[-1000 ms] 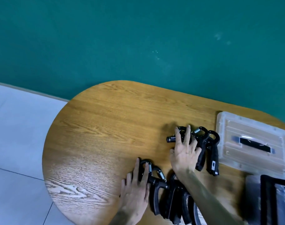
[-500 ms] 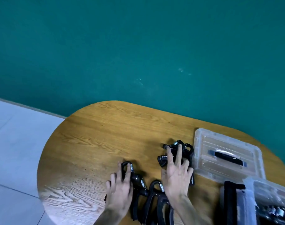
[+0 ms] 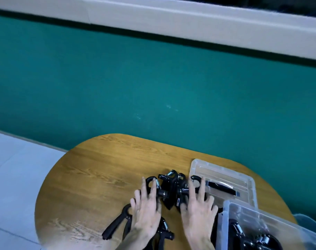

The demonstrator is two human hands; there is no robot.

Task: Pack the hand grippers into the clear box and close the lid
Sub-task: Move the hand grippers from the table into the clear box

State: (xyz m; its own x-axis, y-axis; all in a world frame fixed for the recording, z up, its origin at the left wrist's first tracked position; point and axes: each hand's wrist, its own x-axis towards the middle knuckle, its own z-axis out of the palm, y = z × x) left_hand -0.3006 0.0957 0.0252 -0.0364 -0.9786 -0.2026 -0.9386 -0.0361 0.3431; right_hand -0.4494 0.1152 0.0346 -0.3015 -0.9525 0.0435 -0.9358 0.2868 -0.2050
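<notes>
Several black hand grippers (image 3: 171, 188) lie heaped on the wooden table (image 3: 99, 174). My left hand (image 3: 146, 210) lies flat, fingers straight, on the heap's left side. My right hand (image 3: 198, 208) lies the same way on its right side, fingers spread over the grippers. One more hand gripper (image 3: 117, 222) lies left of my left hand, and another hand gripper (image 3: 164, 235) shows between my wrists. The clear box (image 3: 225, 224) stands at the lower right with black grippers inside. Its clear lid (image 3: 243, 181), with a black handle, lies flat behind the box.
A teal wall (image 3: 153, 87) rises just behind the table. The table's rounded left edge drops to a pale tiled floor (image 3: 13, 168). Bare wood lies left of and behind the heap.
Both hands have pushed the scattered grippers together into one heap nearer the lid. The camera has tilted up, so the table now sits lower in view.
</notes>
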